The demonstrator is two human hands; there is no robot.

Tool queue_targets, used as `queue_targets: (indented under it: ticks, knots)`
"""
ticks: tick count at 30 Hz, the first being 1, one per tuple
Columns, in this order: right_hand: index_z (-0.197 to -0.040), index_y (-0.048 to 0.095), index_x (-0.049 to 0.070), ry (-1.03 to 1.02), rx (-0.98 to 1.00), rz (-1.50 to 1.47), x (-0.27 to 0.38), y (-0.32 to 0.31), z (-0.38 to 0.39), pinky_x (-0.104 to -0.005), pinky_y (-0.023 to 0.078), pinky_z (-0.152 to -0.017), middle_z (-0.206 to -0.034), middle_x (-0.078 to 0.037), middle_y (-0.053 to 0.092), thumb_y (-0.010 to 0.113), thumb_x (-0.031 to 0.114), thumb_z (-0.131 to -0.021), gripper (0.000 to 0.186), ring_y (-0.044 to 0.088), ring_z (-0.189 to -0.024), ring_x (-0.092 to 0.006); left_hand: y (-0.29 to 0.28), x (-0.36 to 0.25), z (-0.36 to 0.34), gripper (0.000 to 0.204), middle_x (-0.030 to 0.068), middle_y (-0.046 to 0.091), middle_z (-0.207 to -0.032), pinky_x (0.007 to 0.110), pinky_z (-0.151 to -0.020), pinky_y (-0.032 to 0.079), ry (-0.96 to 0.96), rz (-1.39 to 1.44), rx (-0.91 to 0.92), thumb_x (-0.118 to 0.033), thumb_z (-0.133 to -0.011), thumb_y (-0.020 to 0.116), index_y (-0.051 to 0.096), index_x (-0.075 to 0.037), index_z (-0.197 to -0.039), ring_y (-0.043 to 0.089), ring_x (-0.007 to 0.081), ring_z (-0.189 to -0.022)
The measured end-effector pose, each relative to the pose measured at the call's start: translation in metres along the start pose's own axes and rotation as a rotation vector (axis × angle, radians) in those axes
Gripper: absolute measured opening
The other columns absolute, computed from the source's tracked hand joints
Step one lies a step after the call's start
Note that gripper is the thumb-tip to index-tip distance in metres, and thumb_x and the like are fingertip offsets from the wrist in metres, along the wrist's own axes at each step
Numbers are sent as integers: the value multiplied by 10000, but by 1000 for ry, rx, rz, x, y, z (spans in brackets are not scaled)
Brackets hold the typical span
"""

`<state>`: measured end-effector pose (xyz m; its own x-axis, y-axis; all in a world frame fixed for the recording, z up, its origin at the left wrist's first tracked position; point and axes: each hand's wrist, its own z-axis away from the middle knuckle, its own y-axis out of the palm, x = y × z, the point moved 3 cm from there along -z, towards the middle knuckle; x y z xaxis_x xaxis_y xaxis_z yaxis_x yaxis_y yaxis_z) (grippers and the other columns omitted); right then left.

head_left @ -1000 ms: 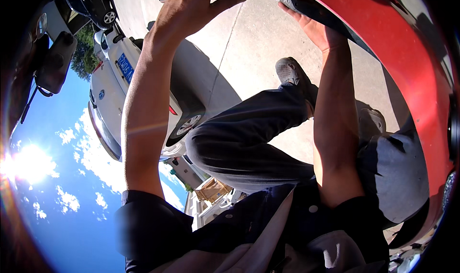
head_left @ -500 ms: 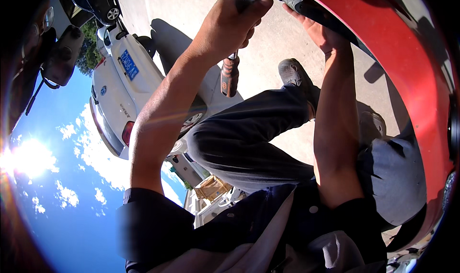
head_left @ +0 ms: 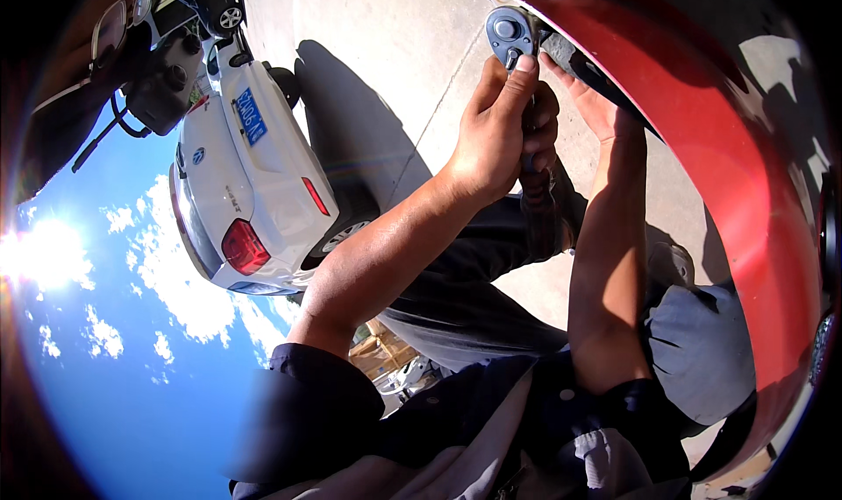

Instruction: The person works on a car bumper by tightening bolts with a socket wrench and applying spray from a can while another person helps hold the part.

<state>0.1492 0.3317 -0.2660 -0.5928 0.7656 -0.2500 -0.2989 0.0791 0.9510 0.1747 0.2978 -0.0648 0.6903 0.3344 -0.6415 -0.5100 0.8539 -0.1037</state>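
Observation:
My left hand point(head_left: 507, 136) is wrapped round the shank of a ratchet wrench point(head_left: 511, 32), thumb lying along it just under the round head. Below the fist hangs the wrench's dark grip, in shadow. The ratchet head sits close to the edge of a red car body panel point(head_left: 702, 114); whether it is seated on a fastener I cannot make out. My right hand point(head_left: 603, 112) is raised beside the panel, palm showing and fingers stretched out. Those fingers reach to a dark part point(head_left: 570, 57) under the red edge, which partly hides them.
A white car point(head_left: 254, 184) stands to the left, with a dark car point(head_left: 206, 4) beyond it. My bent leg in dark trousers point(head_left: 474, 311) lies below my arms. Pale concrete ground point(head_left: 377, 17) spreads behind. At upper left is part of another person with glasses point(head_left: 110, 31).
My left hand has swung right and down with the ratchet wrench, bringing its head fully into sight near the red panel. My right hand stays in nearly the same place.

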Motion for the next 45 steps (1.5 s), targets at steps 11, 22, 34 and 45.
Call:
queue_targets:
  ticks: [11, 22, 34, 45]
  knots:
    - [-1438, 478, 76, 9, 21, -101, -4, -3, 3, -569, 351, -1157, -1475, -126, 503, 582, 375, -964, 570, 499, -1338, -339, -43, -125, -68, 367, 61, 758, -939, 328, -765, 583, 1341, -2056, 364, -214, -823, 810, 706, -114, -1161, 734, 235, -832]
    - [-1438, 468, 80, 39, -150, -31, 2, 6, 6, -554, 361, -1155, -1467, -131, 500, 577, 360, -968, 557, 467, -1362, -323, -8, -9, 1, 294, -49, 365, -695, 243, -519, 389, -34, -199, 124, -362, -1048, 531, 393, -111, -1115, 361, 57, -574]
    - [-1433, 470, 58, -17, -38, 75, 2, -6, 4, -598, 367, -1136, -1475, -140, 495, 543, 373, -982, 555, 490, -1342, -339, -46, -106, -61, 329, 84, 758, -947, 310, -674, 586, 972, -2066, 219, -259, -886, 758, 689, -121, -1176, 742, 222, -838]
    - [-1454, 458, 74, 3, -108, -11, -3, -16, 4, -567, 367, -1149, -1496, -129, 479, 543, 359, -990, 551, 472, -1364, -322, -44, -34, -17, 346, 41, 556, -705, 295, -560, 469, 119, -944, 152, -353, -1022, 591, 520, -67, -1205, 499, 83, -599]
